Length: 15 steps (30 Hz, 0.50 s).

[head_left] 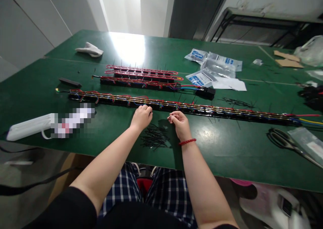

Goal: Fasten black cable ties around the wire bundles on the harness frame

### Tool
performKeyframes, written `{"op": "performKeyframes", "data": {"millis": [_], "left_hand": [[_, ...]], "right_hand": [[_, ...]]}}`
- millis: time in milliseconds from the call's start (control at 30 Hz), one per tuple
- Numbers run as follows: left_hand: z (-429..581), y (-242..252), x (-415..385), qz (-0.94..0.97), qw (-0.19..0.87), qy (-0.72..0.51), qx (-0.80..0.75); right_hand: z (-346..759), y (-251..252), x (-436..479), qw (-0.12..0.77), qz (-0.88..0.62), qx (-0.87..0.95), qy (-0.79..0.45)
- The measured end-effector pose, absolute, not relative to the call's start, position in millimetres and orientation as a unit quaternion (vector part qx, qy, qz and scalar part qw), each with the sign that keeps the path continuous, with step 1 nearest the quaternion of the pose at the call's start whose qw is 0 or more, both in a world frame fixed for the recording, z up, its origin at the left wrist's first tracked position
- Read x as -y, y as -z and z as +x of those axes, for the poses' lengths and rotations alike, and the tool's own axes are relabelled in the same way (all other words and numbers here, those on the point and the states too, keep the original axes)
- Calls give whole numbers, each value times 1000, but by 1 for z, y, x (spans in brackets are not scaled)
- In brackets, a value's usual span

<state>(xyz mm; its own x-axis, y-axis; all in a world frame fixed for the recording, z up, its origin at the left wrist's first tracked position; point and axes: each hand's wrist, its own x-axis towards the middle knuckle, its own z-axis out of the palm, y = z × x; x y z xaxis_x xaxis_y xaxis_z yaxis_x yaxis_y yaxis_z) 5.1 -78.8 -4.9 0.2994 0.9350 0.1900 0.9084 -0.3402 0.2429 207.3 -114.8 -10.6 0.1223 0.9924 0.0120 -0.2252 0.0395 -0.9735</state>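
A long black strip (214, 111) with red, yellow and blue wires along its top lies across the table in front of me. My left hand (142, 116) is at its near edge, fingers curled down; whatever lies under the fingertips is hidden. To the right, my right hand (178, 122) is just short of the strip, thumb and fingertips pinched together. Anything between those fingertips is too small to name. Below and between both hands lies a loose pile of thin black cable ties (155, 136). Several thin black tails stick out from the strip.
Behind are a shorter wired strip (136, 83) and a rack with red wire loops (143, 70). Plastic bags (202, 77) lie farther back, more cable ties (237, 102) beyond the strip. Scissors (282, 138) are at right, a white power strip (31, 126) at left.
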Motion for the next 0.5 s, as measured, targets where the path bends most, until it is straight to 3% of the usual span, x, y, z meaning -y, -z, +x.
{"op": "performKeyframes", "data": {"millis": [500], "left_hand": [[4,5,75,805,66,-149,-571]], "right_hand": [[189,-19,80,595,-507,537,-318]]}}
